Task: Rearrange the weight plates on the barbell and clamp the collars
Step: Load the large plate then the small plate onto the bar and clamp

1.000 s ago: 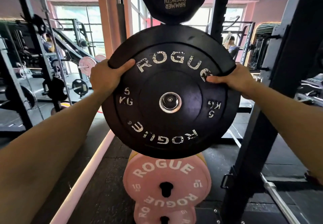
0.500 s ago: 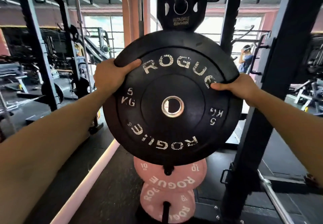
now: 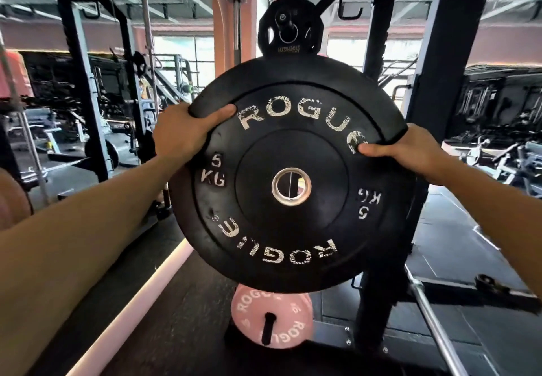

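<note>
Now both hands, left hand and right hand, grip black plate.

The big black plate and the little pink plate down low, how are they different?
The black plate is held up by the left hand and right hand; the pink plate hangs on a peg. Black says 5 KG, pink 10. Black's hole is empty; pink's has the peg through it. Both say ROGUE.

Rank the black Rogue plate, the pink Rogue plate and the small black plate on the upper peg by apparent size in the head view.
1. Black Rogue plate, largest, though held closest to the camera.
2. Pink Rogue plate, partly hidden.
3. Small black plate.
The last two look close; distance makes their order unsure.
</note>
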